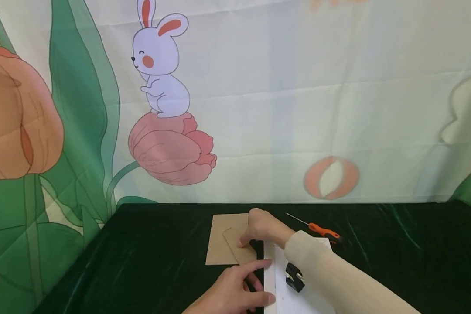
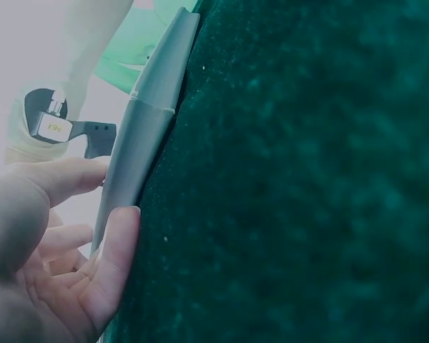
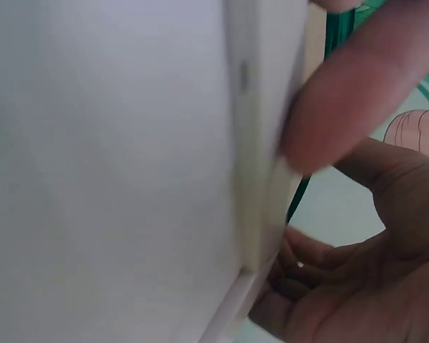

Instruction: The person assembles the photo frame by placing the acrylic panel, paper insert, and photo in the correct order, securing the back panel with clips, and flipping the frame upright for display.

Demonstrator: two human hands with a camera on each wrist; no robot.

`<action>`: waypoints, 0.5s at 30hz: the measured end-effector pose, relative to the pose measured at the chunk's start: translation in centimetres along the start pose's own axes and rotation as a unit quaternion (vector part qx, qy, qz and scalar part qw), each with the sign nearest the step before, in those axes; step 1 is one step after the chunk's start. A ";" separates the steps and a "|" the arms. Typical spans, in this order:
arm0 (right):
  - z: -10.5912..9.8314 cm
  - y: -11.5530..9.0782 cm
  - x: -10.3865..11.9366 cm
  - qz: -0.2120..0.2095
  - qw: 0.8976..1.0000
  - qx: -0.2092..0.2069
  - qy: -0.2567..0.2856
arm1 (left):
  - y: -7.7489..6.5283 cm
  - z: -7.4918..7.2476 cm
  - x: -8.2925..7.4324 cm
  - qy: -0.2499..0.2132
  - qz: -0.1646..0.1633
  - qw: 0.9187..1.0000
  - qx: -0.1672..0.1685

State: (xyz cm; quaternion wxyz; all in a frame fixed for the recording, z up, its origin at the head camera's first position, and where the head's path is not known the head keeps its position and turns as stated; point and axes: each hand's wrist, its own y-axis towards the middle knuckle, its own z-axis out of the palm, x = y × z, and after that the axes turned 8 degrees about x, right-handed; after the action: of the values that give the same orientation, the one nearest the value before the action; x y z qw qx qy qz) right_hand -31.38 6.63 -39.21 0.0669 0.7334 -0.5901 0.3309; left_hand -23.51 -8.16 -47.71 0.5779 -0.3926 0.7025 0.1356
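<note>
A flat brown board [image 1: 220,224] lies on the table left of a shallow white frame [image 1: 270,279]. Over the board, set at a slant, is a smaller straight-edged brown piece [image 1: 231,246]. My right hand [image 1: 261,226] reaches across the frame's far left corner and pinches this smaller piece, its thumb on top and its other fingertips hidden. In the right wrist view, the right thumb [image 3: 336,107] overlaps the frame's rail. My left hand [image 1: 235,288] holds the frame's left side. Fingers go on both sides of the pale rail [image 2: 132,150], below a seam.
Behind the frame lies a screwdriver [image 1: 323,231] with an orange and black handle. A black camera mount [image 1: 294,277] sits on the right wrist, over the frame. Dark green cloth [image 1: 141,261] covers the table, and a printed curtain [image 1: 251,131] hangs behind it.
</note>
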 end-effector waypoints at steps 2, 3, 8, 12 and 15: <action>0.2 -0.1 0.4 -0.001 1.000 -0.006 -0.009 | 0.4 -0.2 0.6 -0.007 0.001 1.000 0.003; 0.2 -0.2 0.5 -0.002 1.000 -0.009 -0.010 | 0.4 -0.2 0.7 -0.007 0.003 1.000 0.003; 0.6 -0.5 1.3 0.001 1.000 -0.015 -0.006 | -0.3 -0.1 -0.5 -0.007 -0.001 1.000 -0.005; 0.9 -0.6 1.5 0.009 1.000 -0.019 -0.013 | -0.9 0.1 -1.5 0.001 0.000 1.000 -0.001; 1.0 -0.7 1.4 0.012 1.000 -0.022 -0.018 | -0.8 0.0 -1.5 0.005 0.004 1.000 0.007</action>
State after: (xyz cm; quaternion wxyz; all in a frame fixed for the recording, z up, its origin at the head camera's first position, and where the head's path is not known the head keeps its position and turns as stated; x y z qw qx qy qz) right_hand -30.20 5.13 -39.00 0.0683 0.7301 -0.6071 0.3060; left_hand -22.86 -8.10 -46.12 0.5768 -0.3866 0.7076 0.1310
